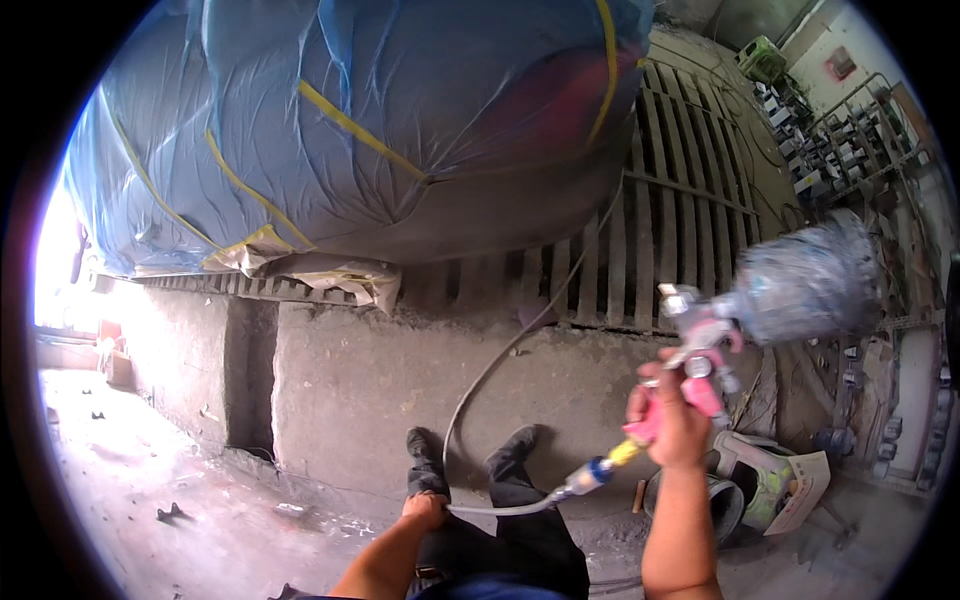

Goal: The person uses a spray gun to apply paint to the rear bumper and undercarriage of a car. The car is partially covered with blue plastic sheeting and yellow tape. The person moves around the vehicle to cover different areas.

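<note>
In my right hand (680,432) is a pink and silver paint spray gun (699,335), gripped by its handle and raised out to the right. A large clear cup (808,282), smeared with grey, is attached to the gun. Below the handle, a yellow fitting and a clear inline air filter (588,477) with a blue collar join it to a pale air hose (487,383). Down by my left leg, my left hand (428,508) is closed around the hose. From there the hose arcs forward toward a large body wrapped in plastic film (400,130).
Yellow tape (362,134) crosses the film, and torn masking paper (370,284) hangs at its lower edge. A slatted floor grate (690,190) lies beyond the concrete ledge (370,370) at my feet. Right of me stand a bucket (722,505), a cardboard piece (803,490) and cluttered racks (850,150).
</note>
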Motion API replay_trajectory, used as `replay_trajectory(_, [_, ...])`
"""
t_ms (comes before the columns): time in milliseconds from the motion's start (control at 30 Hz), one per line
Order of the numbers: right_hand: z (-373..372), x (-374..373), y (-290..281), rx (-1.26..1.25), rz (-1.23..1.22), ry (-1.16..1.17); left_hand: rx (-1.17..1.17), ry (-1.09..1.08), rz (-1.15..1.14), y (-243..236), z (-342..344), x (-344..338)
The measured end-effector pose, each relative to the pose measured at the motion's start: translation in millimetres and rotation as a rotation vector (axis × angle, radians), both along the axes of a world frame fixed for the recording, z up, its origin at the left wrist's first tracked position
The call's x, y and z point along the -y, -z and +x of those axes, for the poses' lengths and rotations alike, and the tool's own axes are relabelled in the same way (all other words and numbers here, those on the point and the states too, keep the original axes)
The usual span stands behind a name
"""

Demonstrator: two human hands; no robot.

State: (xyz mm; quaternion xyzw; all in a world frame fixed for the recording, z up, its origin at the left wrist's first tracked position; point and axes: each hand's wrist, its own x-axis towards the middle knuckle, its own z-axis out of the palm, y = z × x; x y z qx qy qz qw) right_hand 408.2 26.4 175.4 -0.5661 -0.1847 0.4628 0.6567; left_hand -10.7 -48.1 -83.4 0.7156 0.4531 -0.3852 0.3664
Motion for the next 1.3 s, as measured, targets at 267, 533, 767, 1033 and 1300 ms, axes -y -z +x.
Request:
replay_trajectory(267, [92.7,76.8,-15.3,0.313,-0.193,0.552,-0.249,-0.179,0.221,1.0,-19.9,-22.9])
replay_trajectory(533, [39.7,94.4,49.0,0.185,-0.179,-0.273,-0.065,-0.186,0.368,-40.3,-33.8,-25.7])
replay_trajectory(767, [16.2,22.2,67.8,1.586,0.277,-0.5,-0.116,-0.372,0.276,-47.3,-12.0,0.2])
replay_trajectory(1033, [115.6,37.8,69.7,0.32,-0.132,-0.077,0.006,-0.481,0.187,-22.3,95.0,-5.5])
replay_trajectory(1300, [172.7,44.1,40.3,0.253,-0.345,-0.27,-0.03,-0.553,0.139,-13.9,196.9,-40.0])
